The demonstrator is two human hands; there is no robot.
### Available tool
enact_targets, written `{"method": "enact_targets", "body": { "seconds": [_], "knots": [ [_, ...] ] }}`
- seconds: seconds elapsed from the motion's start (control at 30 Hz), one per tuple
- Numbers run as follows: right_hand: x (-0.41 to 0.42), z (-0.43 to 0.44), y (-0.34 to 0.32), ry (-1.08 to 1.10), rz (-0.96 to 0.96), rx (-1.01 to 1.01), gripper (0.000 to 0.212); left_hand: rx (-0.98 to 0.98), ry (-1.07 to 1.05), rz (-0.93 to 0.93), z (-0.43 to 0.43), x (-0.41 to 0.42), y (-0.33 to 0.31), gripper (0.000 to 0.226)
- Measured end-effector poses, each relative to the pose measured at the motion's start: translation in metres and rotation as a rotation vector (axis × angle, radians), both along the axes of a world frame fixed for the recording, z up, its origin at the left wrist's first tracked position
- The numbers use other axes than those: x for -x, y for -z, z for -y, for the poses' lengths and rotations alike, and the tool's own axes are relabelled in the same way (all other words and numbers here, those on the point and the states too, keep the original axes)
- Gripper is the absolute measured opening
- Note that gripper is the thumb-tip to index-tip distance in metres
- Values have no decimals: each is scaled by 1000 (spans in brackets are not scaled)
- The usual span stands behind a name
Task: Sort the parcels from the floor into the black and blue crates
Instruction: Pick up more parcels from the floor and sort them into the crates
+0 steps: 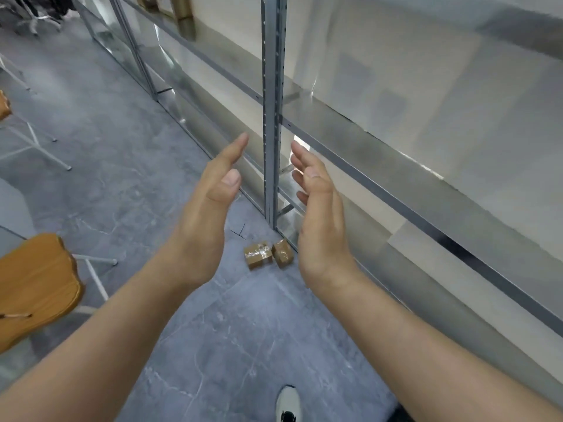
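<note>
Two small brown parcels on the floor (122, 178), just at 6 o'clock of the shelf post (273, 117) base, seen in the gap between the wrists. Left parcel (258, 255) lies flat. Right parcel (282, 253) sits skewed against it, seemingly touching, close to the rack's bottom rail.

Left hand (210, 205) and right hand (320, 214) are raised, palms facing, grip spread on both, fingers straight, holding nothing, well above the parcels.

Handling guess: cardboard wrapped in shiny clear tape, so light and stiff but a bit slick. Pinch across opposite side faces, one per hand. The tape film may slip.

Hidden: black and blue crates not in view. Labels unreadable, so sorting cue unknown. Parcel far sides unseen. Wooden stool (36, 287) at 8 o'clock is cut off, and a shoe (288, 402) at 6 o'clock is cropped.
</note>
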State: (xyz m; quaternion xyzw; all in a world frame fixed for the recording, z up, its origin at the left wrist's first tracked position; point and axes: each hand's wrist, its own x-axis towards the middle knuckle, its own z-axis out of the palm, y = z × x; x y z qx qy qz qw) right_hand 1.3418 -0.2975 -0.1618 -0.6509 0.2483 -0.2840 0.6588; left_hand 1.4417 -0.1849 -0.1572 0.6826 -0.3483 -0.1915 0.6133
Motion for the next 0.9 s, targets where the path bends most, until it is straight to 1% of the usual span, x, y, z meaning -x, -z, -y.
{"method": "enact_targets", "body": {
  "seconds": [0.1, 0.2, 0.27, 0.37, 0.47, 0.5, 0.57, 0.63, 0.67, 0.73, 0.8, 0.83, 0.87, 0.9],
  "knots": [
    [-36, 18, 30, 13, -21, -70, 65, -39, -13, -60, 18, -36, 33, 76],
    [-77, 34, 69, 38, -45, -103, 66, -56, -3, -98, 35, -77, 71, 78],
    [-106, 42, 101, 55, -79, -125, 66, -69, 8, -125, 47, -111, 104, 78],
    [-154, 52, 154, 104, -147, -157, 64, -98, 38, -114, 65, -163, 162, 76],
    [-199, 61, 200, 163, -214, -221, 48, -131, 97, -170, 84, -216, 218, 72],
    [-210, 63, 211, 172, -233, -247, 46, -153, 114, -192, 91, -233, 233, 70],
    [-236, 66, 244, 193, -260, -284, 46, -210, 153, -229, 106, -274, 270, 63],
    [-254, 68, 279, 223, -273, -303, 56, -276, 195, -242, 120, -308, 310, 53],
    [-262, 70, 299, 239, -280, -309, 58, -303, 199, -248, 126, -320, 330, 50],
    [-274, 74, 337, 262, -294, -347, 53, -336, 179, -296, 141, -333, 359, 49],
    [-285, 78, 373, 274, -323, -397, 50, -346, 71, -412, 153, -337, 386, 54],
    [-289, 81, 392, 282, -338, -414, 52, -361, 61, -433, 156, -335, 399, 55],
    [-293, 84, 411, 287, -355, -428, 55, -371, 104, -425, 158, -331, 410, 55],
    [-296, 87, 429, 287, -373, -447, 58, -383, 146, -414, 158, -328, 425, 59]
  ]
}}
